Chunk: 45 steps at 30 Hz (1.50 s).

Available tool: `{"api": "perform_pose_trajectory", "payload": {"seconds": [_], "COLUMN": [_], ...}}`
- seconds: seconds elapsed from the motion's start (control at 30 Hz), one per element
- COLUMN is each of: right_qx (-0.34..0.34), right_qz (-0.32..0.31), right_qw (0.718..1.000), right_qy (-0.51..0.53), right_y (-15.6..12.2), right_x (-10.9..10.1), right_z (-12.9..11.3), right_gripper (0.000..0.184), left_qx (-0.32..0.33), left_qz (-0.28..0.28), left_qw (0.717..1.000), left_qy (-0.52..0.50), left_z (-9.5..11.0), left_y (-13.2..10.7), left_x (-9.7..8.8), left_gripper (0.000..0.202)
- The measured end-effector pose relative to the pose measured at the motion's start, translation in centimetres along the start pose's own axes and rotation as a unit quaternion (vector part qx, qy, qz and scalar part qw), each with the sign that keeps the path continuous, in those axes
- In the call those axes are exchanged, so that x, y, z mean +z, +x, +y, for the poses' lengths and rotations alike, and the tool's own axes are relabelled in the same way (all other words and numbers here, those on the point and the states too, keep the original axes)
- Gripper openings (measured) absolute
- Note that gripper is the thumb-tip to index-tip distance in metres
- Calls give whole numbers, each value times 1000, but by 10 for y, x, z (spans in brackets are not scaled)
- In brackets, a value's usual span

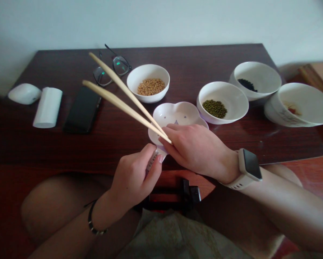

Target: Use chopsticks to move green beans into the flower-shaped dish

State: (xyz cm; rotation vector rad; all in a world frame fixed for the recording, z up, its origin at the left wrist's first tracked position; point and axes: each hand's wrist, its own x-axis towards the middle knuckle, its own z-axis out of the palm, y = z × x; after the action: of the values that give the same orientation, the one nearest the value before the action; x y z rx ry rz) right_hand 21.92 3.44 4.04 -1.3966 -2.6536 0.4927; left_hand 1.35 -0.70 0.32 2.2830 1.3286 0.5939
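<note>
My right hand [196, 151], with a white watch on the wrist, is closed around a pair of pale wooden chopsticks [120, 97] whose tips point up and to the left over the table. My left hand [134, 178] pinches a small white wrapper or label [153, 160] at the chopsticks' base, right beside my right hand. Just behind both hands sits an empty white flower-shaped dish [177, 115].
On the dark wooden table [204, 61] stand a bowl of yellow beans [148, 83], a bowl of green beans [222, 102], a bowl of black seeds [255, 79] and a bowl with red bits [298, 104]. Glasses [111, 70], a black phone [82, 109] and two white objects lie left.
</note>
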Motion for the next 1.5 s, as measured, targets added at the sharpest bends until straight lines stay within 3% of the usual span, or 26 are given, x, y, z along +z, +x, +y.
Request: {"api": "perform_pose_trajectory", "payload": {"seconds": [1.5], "right_qx": [3], "right_qz": [-17], "right_qw": [1000], "right_qy": [6], "right_y": [2], "right_x": [-3], "right_z": [0], "right_gripper": [24], "left_qx": [4], "left_qz": [-4], "left_qw": [1000], "left_qy": [-9], "left_z": [3], "left_y": [2], "left_x": [-3], "left_gripper": [18]}}
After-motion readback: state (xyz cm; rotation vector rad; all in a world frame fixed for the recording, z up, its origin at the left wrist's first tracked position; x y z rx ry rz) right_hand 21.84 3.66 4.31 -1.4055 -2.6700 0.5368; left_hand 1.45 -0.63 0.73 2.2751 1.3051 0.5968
